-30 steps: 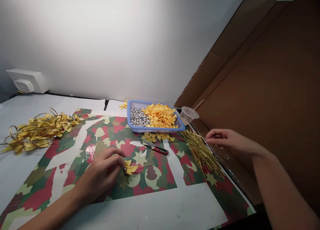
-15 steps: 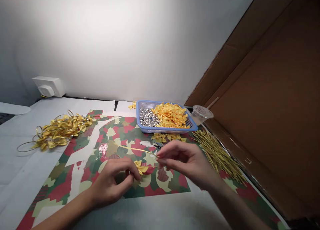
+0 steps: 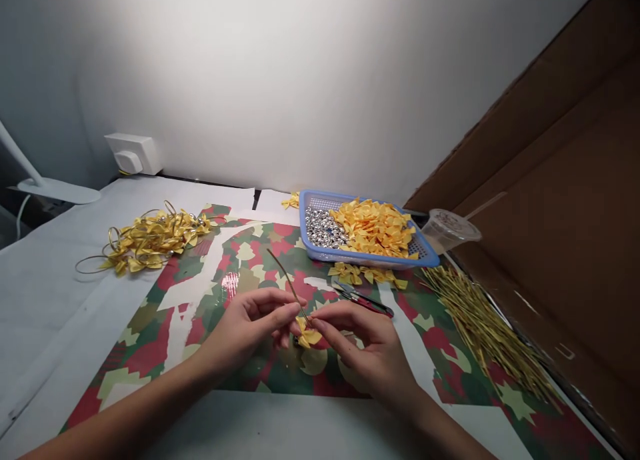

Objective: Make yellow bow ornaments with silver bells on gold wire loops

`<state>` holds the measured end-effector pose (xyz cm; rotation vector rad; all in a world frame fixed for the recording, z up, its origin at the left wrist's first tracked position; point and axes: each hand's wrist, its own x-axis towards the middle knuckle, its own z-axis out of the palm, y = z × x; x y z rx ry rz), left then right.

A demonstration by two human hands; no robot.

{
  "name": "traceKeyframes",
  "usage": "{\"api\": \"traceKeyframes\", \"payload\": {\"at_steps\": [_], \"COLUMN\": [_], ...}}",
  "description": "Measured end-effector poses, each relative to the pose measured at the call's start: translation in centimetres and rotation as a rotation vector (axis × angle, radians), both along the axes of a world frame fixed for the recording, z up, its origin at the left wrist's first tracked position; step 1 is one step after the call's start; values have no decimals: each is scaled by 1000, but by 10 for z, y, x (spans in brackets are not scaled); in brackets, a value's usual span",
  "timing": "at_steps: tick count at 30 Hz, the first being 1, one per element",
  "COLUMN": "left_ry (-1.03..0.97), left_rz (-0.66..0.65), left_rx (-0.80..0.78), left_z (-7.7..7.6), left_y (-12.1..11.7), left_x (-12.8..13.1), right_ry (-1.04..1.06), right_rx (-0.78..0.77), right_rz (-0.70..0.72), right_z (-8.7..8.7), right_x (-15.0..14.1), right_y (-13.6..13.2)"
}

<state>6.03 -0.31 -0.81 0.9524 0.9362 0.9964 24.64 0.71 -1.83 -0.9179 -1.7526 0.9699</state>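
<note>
My left hand (image 3: 265,320) is closed at the left side of a small yellow ribbon bow (image 3: 309,337), just above the patterned sheet. A dark bead shows at the bow's lower left edge, partly hidden. My right hand (image 3: 367,340) pinches a thin gold twist tie (image 3: 285,273) between thumb and forefinger, right above the bow. The tie's free end slants up and left past my left thumb. Both sets of fingertips nearly meet, and how the tie and bow join is hidden.
A blue basket (image 3: 370,255) holds silver bells and yellow bows. Loose bows (image 3: 367,273) and red-handled snips (image 3: 367,303) lie before it. Gold ties (image 3: 490,327) are bundled right, near a clear cup (image 3: 450,230) and cardboard wall (image 3: 560,167). Finished-looking bows (image 3: 155,240) pile left.
My right hand has come from the tie bundle to the bow, bringing one tie. My left hand has lifted the bow slightly and meets it there. The view has swung left.
</note>
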Motion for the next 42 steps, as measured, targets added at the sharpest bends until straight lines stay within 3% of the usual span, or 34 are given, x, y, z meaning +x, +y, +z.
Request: {"api": "traceKeyframes", "payload": {"at_steps": [5,20,29,38,42], "left_ry": [-38,22,182,429,465], "left_rz": [-58,-161,-239,-200,-205], "left_rx": [-5,43,143,577,663], "left_z": [-1,0,5,-7,-4], "left_y": [1,-5,-9,-8,-10], "left_x": [-2,-2,2,0,1], "right_ry": [-31,-100,-75,-78,-18], "right_rx": [47,-154,-183,-196,-229], "right_rz": [-7,-43,-59,-48,-98], "right_z": [1,-4,-5,-6,-3], "right_x": [2,3,3,2,1], "right_y": [-1,-3,-3,-4,-2]}}
